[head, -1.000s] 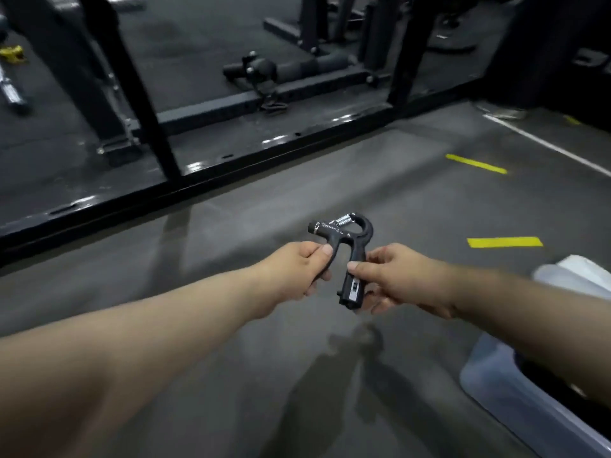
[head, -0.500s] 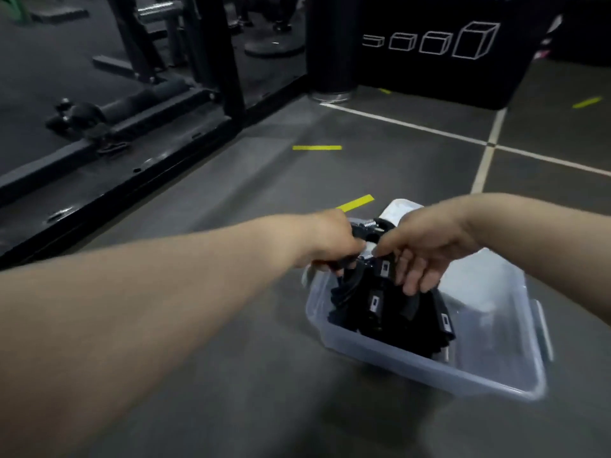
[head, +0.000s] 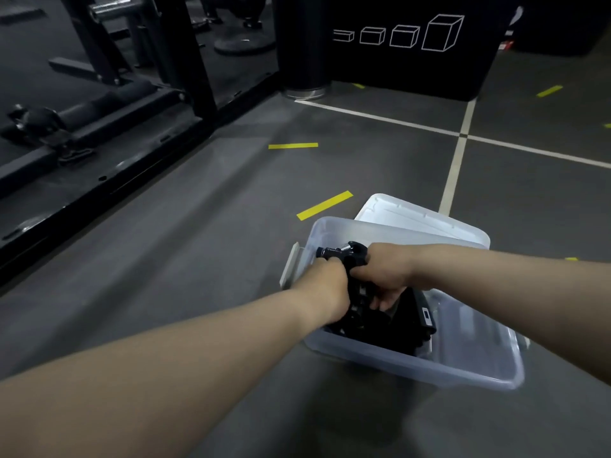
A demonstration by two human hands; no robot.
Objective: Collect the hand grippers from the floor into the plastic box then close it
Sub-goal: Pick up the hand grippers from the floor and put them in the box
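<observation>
Half a second before, both hands held the black hand gripper [head: 344, 254] above the box. Now they had gone lower, and the gripper's handles were down among the others. Only its top, with the shiny spring, stuck up over the rim.

The left hand [head: 325, 285] was curled tight around one handle. The right hand [head: 383, 276] was wrapped around the other handle, with its fingers [head: 385, 300] bent down into the box. Both hands touched each other.

The see-through plastic box [head: 413, 368] sat on the grey floor [head: 198, 259]. A pile of black hand grippers [head: 410, 322] lay inside on the left side. The hands hid much of the pile. The right side of the box looked bare. The white plastic lid [head: 413, 214] lay just behind the box, partly under its far edge, so the box was open.

Short yellow tape strips [head: 324, 205] lay on the floor near the box. White lines [head: 458, 163] crossed farther back. A black metal gym frame [head: 109, 166] stood on the left. A big black box with white cube drawings [head: 396, 36] stood at the back.
</observation>
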